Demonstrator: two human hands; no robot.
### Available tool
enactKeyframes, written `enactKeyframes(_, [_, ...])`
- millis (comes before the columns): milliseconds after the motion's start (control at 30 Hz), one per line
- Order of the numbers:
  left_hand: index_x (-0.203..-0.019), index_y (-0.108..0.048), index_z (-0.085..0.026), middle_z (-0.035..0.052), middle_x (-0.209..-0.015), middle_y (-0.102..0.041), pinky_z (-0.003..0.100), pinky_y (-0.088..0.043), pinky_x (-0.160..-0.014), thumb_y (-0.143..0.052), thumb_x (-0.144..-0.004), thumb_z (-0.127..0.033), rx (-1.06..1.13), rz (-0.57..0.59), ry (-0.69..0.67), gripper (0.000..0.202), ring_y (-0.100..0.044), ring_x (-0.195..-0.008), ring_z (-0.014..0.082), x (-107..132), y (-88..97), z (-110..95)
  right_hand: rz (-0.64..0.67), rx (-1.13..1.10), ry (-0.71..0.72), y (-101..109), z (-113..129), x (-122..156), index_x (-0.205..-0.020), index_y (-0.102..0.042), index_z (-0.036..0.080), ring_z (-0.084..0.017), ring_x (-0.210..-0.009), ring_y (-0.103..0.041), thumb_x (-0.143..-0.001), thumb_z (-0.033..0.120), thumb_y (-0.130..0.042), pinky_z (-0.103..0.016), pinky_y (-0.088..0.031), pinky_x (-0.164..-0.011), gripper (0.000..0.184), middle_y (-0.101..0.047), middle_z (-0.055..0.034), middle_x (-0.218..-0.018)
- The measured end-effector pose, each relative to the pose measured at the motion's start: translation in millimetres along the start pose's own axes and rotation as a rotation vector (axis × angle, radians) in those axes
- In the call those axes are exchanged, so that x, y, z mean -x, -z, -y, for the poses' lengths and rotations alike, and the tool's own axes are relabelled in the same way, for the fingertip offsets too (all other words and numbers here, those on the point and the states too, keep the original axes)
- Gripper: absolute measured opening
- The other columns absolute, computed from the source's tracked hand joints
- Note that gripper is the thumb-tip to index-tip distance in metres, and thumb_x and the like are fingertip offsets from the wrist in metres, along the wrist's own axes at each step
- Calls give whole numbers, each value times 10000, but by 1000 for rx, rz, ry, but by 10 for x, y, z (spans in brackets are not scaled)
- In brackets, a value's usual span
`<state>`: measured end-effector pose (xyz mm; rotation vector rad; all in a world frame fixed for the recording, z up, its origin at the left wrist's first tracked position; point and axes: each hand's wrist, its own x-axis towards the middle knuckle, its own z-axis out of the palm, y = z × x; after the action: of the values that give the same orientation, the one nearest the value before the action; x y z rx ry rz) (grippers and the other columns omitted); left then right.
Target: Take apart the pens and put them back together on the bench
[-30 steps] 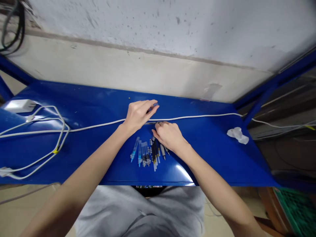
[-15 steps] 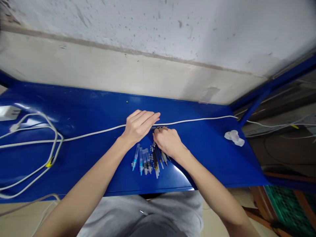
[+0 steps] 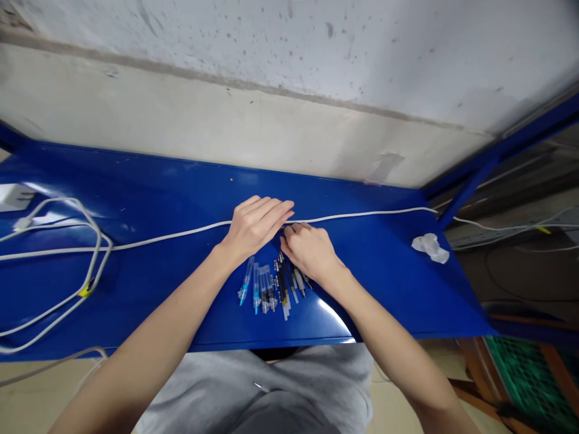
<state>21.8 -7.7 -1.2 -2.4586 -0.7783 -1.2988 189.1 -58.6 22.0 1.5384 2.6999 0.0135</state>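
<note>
My left hand (image 3: 260,224) lies across the white cable, palm down, fingers stretched out flat and close together. Just right of it, my right hand (image 3: 311,248) has its fingers curled down by the top of the pen parts; its fingertips and whatever they grip are hidden. Below the hands is a row of pen parts: clear barrels with blue tips (image 3: 245,283), clear barrels with dark tips (image 3: 266,292), dark ink refills (image 3: 284,289) with pale ends, and a grey pen piece (image 3: 299,280) partly beneath my right hand. The small parts are hard to tell apart.
All this lies on a blue metal table (image 3: 389,295) against a stained wall (image 3: 226,120). A white cable (image 3: 181,234) crosses the table and loops at left, near a white plug adapter (image 3: 14,197). Crumpled white plastic (image 3: 430,248) lies at right.
The view has shifted slightly, so the table sits a little higher in the picture. Both hands keep nearly the same place over the table, and the pen parts look unmoved.
</note>
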Motion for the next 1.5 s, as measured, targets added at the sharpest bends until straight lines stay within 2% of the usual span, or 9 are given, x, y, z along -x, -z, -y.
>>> enactKeyframes(233, [-1141,-664,-135,62,-905,-771,278,-558,-691,-642,-1003,-180,-11,-41,43,147,-739,-780,163,5,-3,-16,22,-20,31,-28,22,-14,-1089,-681,110,-288,-972,-717,-1095,262,-366,-351,-541,-721,349,-756,-148,-1026])
enactKeyframes(433, [-1125,-672,-149,71,-915,-779,276,-572,-701,-604,-1028,-222,0,-29,79,139,-754,-793,167,12,-17,-20,48,-7,-36,-33,36,-35,-1136,-658,101,-296,-988,-726,-1092,229,-349,-364,-557,-741,338,-760,-166,-1048])
enactKeyframes(767, [-1125,-675,-144,80,-944,-788,273,-571,-697,-589,-1041,-234,22,-12,101,150,-762,-803,163,17,-34,-23,44,-13,-79,-52,61,-38,-1094,-672,105,-306,-959,-748,-1085,231,-358,-359,-548,-717,339,-769,-176,-990])
enactKeyframes(1033, [-1119,-670,-134,77,-944,-786,268,-579,-703,-610,-1027,-206,23,-47,56,132,-757,-799,159,-5,-49,-46,49,-35,-98,-81,45,-77,-1125,-678,103,-295,-918,-765,-1070,198,-341,-345,-514,-723,354,-782,-178,-958])
enactKeyframes(1300, [-1120,-671,-144,76,-936,-782,273,-578,-706,-588,-1035,-213,31,-29,76,138,-751,-788,160,4,-59,-44,20,-106,-135,-97,-5,-101,-1053,-690,136,-273,-863,-762,-1048,224,-402,-332,-476,-730,301,-788,-149,-952])
enactKeyframes(1400, [-1128,-675,-153,76,-940,-781,279,-578,-716,-580,-1040,-232,43,-14,104,152,-750,-793,162,18,-71,-39,5,-142,-172,-110,-64,-114,-1010,-688,143,-245,-826,-739,-1042,233,-411,-315,-436,-712,293,-783,-131,-946])
enactKeyframes(1500, [-1122,-674,-149,72,-924,-774,278,-568,-709,-583,-1039,-232,36,-16,107,148,-738,-776,159,30,-81,-34,-65,-203,-201,-135,-148,-115,-953,-678,150,-209,-750,-690,-1032,250,-430,-302,-358,-653,279,-766,-103,-884])
